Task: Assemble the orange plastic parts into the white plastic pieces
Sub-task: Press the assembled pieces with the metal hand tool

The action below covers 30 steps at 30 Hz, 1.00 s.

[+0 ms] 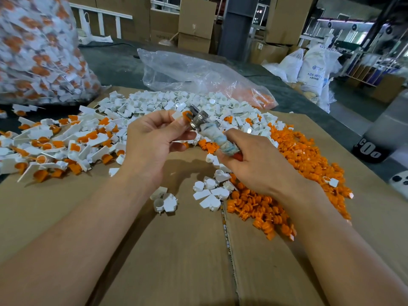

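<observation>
My left hand [152, 138] pinches a white plastic piece [177, 114] with an orange part [186, 113] seated in it, held above the cardboard. My right hand [254, 160] grips a metal tool [204, 120] by its cloth-wrapped handle [220, 142]; the tool's metal head touches the orange part. Loose orange parts [309, 160] lie heaped under and right of my right hand. Loose white pieces [176, 102] are piled behind my hands, with a few more [212, 191] near my right wrist. Joined white-and-orange pieces [55, 142] cover the left side.
The work surface is a flattened cardboard sheet [154, 250]. A big clear bag of joined pieces [37, 51] stands at far left. A crumpled clear bag [198, 76] with some orange parts lies behind the white pile. Cardboard boxes [196, 23] and white sacks [311, 69] stand beyond.
</observation>
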### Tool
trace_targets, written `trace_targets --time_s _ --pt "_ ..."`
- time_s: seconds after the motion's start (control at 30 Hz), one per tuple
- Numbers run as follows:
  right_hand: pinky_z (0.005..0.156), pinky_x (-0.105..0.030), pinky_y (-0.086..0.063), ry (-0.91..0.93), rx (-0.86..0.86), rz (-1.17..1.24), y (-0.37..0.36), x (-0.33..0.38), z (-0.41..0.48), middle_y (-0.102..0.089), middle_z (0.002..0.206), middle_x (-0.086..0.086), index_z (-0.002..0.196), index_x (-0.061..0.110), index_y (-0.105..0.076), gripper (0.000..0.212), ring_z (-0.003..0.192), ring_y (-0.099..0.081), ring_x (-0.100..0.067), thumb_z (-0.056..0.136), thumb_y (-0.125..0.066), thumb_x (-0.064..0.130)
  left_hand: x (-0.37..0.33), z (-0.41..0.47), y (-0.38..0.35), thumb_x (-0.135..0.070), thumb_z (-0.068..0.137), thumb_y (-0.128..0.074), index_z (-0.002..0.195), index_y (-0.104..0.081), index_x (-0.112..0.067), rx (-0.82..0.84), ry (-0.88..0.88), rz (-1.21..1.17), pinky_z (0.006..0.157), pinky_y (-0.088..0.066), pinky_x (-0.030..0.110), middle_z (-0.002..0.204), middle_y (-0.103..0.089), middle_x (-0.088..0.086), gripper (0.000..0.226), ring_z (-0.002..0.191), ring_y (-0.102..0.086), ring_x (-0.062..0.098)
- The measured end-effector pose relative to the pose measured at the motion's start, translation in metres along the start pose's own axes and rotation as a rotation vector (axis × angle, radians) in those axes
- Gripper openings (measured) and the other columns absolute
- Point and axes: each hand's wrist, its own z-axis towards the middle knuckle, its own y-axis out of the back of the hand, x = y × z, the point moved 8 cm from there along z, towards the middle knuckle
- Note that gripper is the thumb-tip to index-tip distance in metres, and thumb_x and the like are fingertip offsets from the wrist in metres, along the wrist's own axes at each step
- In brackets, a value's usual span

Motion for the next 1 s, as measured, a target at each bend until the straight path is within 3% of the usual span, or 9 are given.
trace_targets --time_s 0.4,0.6,0.83,1.0 --pt "0.049 -0.023 -0.026 -0.032 -0.009 0.050 -0.006 -0.002 0.003 -0.037 0.056 0.011 0.064 0.032 -0.033 0.036 0.052 -0.037 -0.006 0.089 -0.056 0.026 0.006 -0.002 0.002 0.007 0.087 -0.053 0.068 -0.053 -0.010 -0.049 0.046 0.020 0.045 -0.049 0.017 0.047 -0.060 -0.006 0.025 0.047 -0.062 0.008" --pt "0.048 -0.026 -0.029 -0.023 -0.009 -0.002 -0.012 -0.003 0.006 -0.039 0.058 0.010 0.073 0.028 -0.039 0.025 0.054 -0.038 -0.007 0.087 -0.058 0.023 0.010 -0.002 0.005 0.009 0.087 -0.052 0.067 -0.052 -0.009 -0.089 0.090 0.016 0.043 -0.049 0.018 0.054 -0.059 0.003 0.027 0.044 -0.060 0.010" --pt "0.047 -0.025 -0.028 -0.026 -0.016 -0.017 -0.013 -0.002 0.007 -0.036 0.057 0.011 0.064 0.032 -0.030 0.040 0.052 -0.036 -0.006 0.086 -0.059 0.017 0.012 -0.002 0.007 0.010 0.087 -0.051 0.066 -0.051 -0.008 -0.102 0.107 0.049 0.043 -0.050 0.018 0.043 -0.059 -0.004 0.028 0.043 -0.059 0.010" --pt "0.050 -0.031 -0.031 -0.014 -0.042 -0.048 -0.011 0.000 0.006 -0.038 0.057 0.009 0.076 0.024 -0.039 0.022 0.052 -0.037 -0.009 0.086 -0.058 0.017 0.010 -0.002 0.008 0.010 0.086 -0.052 0.067 -0.052 -0.008 -0.114 0.110 0.028 0.044 -0.048 0.019 0.051 -0.059 0.002 0.026 0.045 -0.060 0.012"
